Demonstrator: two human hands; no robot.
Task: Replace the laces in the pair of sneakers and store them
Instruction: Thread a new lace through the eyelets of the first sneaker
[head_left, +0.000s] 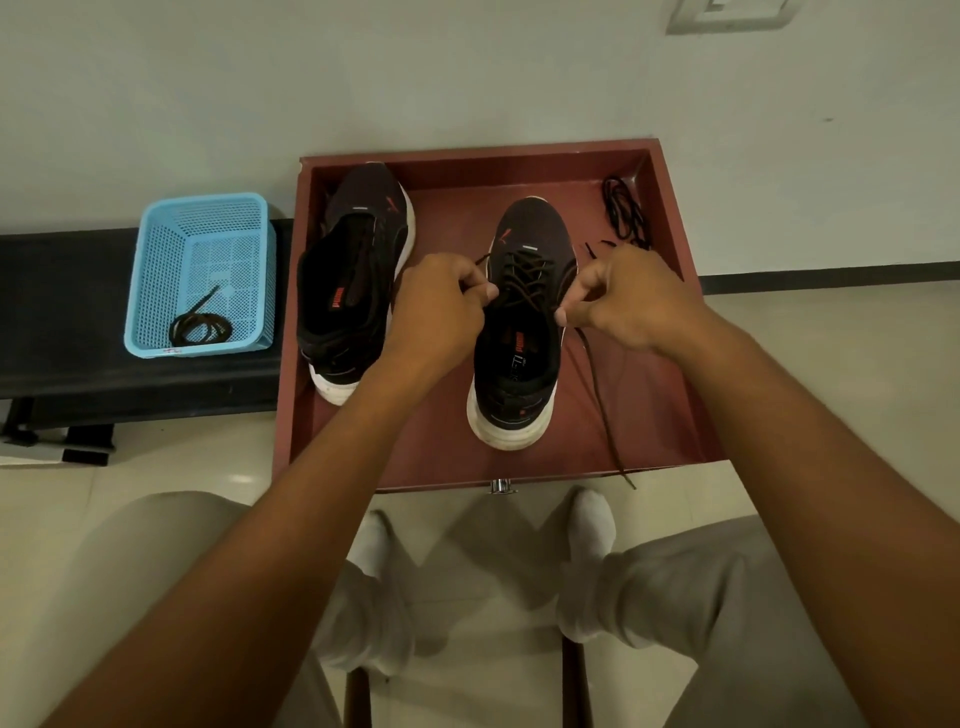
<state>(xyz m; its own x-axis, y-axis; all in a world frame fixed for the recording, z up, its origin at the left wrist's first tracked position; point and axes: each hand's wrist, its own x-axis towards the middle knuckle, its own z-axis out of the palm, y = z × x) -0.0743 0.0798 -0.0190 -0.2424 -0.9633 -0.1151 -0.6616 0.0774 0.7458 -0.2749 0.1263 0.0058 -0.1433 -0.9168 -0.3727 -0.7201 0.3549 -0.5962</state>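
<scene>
A black sneaker (522, 322) stands in a red-brown drawer (670, 218), its dark lace (597, 384) pinched at either side by the left hand (441, 306) and right hand (628, 296). The second sneaker (353, 275) lies tilted alongside; a loose lace (200, 327) sits in a blue basket (156, 249).

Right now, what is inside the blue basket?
Inside the blue basket lies one coiled dark lace, in the near corner on the mesh floor. Nothing else shows there. A small strip of floor behind the near rim is hidden.
</scene>
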